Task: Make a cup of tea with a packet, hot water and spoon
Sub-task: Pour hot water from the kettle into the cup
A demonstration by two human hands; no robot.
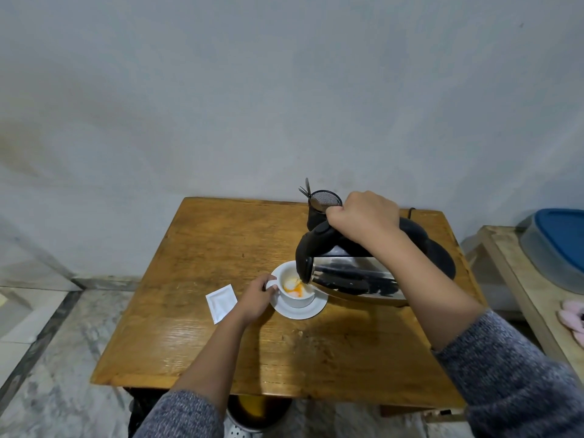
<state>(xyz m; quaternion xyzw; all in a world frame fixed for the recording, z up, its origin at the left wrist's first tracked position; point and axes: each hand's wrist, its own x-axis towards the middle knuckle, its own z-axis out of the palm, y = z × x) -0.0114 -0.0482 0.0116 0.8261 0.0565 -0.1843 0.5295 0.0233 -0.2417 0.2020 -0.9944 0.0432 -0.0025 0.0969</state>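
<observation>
A white cup [297, 299] stands on a white saucer [311, 311] in the middle of the wooden table [205, 327]. My left hand [257, 297] grips the cup's handle. My right hand [363, 216] holds the black handle of a steel kettle [357, 279], tipped with its spout over the cup. Orange liquid shows inside the cup. A white packet [221, 302] lies flat just left of my left hand. A black mesh holder [322, 210] behind the kettle holds a spoon [316, 202] and a fork.
The kettle's black base [437, 248] sits at the table's right rear, with a cord behind it. A wooden shelf at the right carries a blue-lidded container [556, 248] and a pink object [573, 316]. A wall stands close behind the table.
</observation>
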